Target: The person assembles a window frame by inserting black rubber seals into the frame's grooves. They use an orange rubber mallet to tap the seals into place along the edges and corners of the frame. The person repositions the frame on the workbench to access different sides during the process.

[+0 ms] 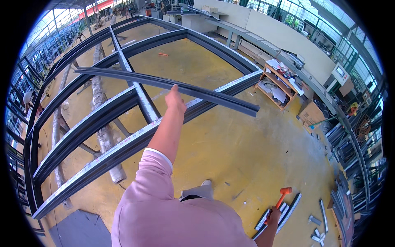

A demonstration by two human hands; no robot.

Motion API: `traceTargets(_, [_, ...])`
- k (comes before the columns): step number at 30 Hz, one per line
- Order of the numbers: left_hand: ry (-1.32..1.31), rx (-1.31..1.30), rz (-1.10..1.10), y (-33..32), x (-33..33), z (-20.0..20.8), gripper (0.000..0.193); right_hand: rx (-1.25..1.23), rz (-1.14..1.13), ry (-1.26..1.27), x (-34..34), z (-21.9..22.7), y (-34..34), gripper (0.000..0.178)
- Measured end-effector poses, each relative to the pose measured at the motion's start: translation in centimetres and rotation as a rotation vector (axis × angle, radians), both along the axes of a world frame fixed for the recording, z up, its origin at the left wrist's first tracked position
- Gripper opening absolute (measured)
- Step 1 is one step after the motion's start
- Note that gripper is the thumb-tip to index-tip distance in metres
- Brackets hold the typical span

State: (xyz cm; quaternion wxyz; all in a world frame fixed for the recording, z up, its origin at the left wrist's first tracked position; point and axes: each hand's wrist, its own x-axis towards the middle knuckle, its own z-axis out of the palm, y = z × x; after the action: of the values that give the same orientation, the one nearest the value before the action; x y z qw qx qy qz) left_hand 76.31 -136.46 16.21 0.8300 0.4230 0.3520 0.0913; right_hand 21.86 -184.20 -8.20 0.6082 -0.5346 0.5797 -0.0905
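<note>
A long dark metal profile bar (230,101) lies slantwise across a large frame of dark beams with pale top faces (127,150). My left hand (175,99) reaches forward with its fingers closed on the near edge of this bar, around its middle. The bar's right end juts out past the frame's near beam. Low at the right, my right hand (271,216) grips the handle of an orange mallet (285,190), whose head points up and away. Part of that hand's grip is hard to make out.
Short profile pieces (291,212) lie on the floor around the mallet. Wrapped supports (106,140) run beneath the frame. At the right stand a wooden shelf (271,84) and a cardboard box (311,114). A grey sheet (80,228) lies lower left. Another person (31,101) bends at the far left.
</note>
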Motion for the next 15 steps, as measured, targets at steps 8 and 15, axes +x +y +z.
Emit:
traceTargets(8, [-0.164,-0.068,-0.045,0.7,6.2,-6.0,0.026,0.512,0.188,0.265,10.0,-5.7,-4.8,0.018])
traceTargets(15, [0.587,1.068,0.205,6.5,-4.4,0.7,0.059,0.591,0.512,0.611,22.1,-9.5,-18.5,0.020])
